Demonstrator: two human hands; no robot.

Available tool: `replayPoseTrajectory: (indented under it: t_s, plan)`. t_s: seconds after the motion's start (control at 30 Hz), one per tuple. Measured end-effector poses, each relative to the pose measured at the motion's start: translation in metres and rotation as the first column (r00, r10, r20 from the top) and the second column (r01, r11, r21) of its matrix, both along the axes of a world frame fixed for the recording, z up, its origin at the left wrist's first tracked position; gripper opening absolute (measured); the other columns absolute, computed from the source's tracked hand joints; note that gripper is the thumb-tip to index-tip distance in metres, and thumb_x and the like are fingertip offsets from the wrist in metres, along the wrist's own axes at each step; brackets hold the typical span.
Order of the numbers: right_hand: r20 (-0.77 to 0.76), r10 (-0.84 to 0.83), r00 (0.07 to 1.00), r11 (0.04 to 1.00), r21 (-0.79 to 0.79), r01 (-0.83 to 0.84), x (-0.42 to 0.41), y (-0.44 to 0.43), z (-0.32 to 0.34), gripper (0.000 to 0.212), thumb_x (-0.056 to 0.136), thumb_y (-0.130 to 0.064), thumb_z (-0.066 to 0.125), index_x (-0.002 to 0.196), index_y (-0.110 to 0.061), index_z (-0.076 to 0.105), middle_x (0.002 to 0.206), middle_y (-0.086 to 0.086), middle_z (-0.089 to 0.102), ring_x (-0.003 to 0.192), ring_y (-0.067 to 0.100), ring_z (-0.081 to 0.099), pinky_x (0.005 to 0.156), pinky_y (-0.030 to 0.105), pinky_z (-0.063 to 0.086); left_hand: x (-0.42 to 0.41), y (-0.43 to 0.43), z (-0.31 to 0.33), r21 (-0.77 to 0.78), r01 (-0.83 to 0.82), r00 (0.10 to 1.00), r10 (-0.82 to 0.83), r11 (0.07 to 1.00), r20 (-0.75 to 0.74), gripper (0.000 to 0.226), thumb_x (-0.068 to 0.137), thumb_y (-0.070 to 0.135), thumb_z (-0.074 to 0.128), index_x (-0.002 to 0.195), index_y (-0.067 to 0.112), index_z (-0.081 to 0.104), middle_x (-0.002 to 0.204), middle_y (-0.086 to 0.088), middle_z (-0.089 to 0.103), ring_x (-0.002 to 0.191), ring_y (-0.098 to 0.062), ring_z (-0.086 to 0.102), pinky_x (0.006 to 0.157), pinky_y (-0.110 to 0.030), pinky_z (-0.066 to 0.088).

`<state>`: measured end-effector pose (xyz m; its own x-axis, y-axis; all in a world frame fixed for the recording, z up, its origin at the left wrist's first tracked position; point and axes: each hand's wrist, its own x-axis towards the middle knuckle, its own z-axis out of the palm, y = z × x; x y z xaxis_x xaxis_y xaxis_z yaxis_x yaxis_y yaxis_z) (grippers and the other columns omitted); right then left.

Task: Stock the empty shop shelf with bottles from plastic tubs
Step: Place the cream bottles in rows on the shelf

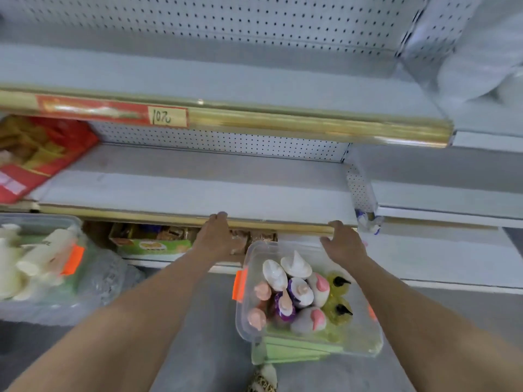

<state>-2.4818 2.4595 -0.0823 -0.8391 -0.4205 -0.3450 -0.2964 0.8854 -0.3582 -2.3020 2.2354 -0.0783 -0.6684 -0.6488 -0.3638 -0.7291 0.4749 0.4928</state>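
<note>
View from a head camera, looking down at white metal shop shelving with a pegboard back. Two bare arms reach forward. The left hand (218,233) lies with its fingertips on the gold front edge of the middle shelf (198,190), fingers loosely extended and grasping nothing. The right hand (343,241) sits at the same front edge, nearer the shelf's right corner, fingers relaxed and slightly bent, also holding nothing.

Below and between the hands, a clear plastic tub (242,315) with orange latches rests on a green lid (294,350) on the grey floor. Upright bottles (273,274) fill it: white pump tops, pink caps, purple bodies, and two yellow ones with black pumps along its right side.

At the left edge of the view a second clear tub (42,219) holds cream bottles (53,247) lying on their sides.

Red snack packs (36,157) lie at the left end of the middle shelf. The upper shelf's front edge carries a red strip with a yellow tag (168,117) reading 10%.
</note>
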Motion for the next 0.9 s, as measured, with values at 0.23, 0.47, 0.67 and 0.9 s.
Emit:
replayPoseTrajectory:
  t_s: [0.23, 0.47, 0.67, 0.9]
  plan:
    - [-0.278, 0.218, 0.936, 0.920, -0.262, -0.292, 0.085, -0.100, 0.130, 0.053, 0.097, -0.042, 0.053, 0.146, -0.024, 0.043, 0.144, 0.003, 0.052, 0.129, 0.026, 0.050, 0.099, 0.037, 0.042, 0.083, -0.067, 0.127, -0.309, 0.051, 0.989, -0.090, 0.950, -0.114, 0.083, 0.085, 0.047, 0.069, 0.148, 0.007, 0.030, 0.148, -0.015, 0.035, 0.134, -0.033, 0.039, 0.104, -0.045, 0.039]
    - [-0.453, 0.296, 0.841, 0.826, -0.322, -0.463, 0.195, -0.162, 0.231, 0.061, 0.094, -0.049, 0.055, 0.148, -0.028, 0.038, 0.147, 0.004, 0.048, 0.131, 0.027, 0.048, 0.099, 0.039, 0.044, 0.193, -0.090, 0.210, -0.483, -0.126, 0.970, 0.007, 0.867, -0.242, 0.081, 0.090, 0.063, 0.050, 0.146, 0.007, 0.033, 0.148, -0.016, 0.038, 0.131, -0.035, 0.044, 0.096, -0.048, 0.047]
    - [-0.541, 0.316, 0.780, 0.786, -0.311, -0.534, 0.269, -0.180, 0.279, 0.064, 0.094, -0.052, 0.054, 0.150, -0.027, 0.035, 0.148, 0.009, 0.046, 0.133, 0.030, 0.046, 0.102, 0.041, 0.041, 0.271, -0.089, 0.249, -0.591, -0.260, 0.939, 0.056, 0.763, -0.340, 0.074, 0.094, 0.060, 0.044, 0.141, 0.004, 0.038, 0.140, -0.018, 0.044, 0.128, -0.036, 0.045, 0.098, -0.048, 0.042]
    - [-0.587, 0.348, 0.731, 0.739, -0.307, -0.599, 0.327, -0.207, 0.303, 0.064, 0.093, -0.055, 0.053, 0.149, -0.028, 0.037, 0.148, 0.009, 0.046, 0.133, 0.029, 0.045, 0.101, 0.041, 0.041, 0.333, -0.104, 0.266, -0.627, -0.352, 0.916, 0.115, 0.695, -0.385, 0.071, 0.096, 0.057, 0.039, 0.141, 0.003, 0.038, 0.143, -0.019, 0.042, 0.130, -0.037, 0.043, 0.101, -0.051, 0.039]
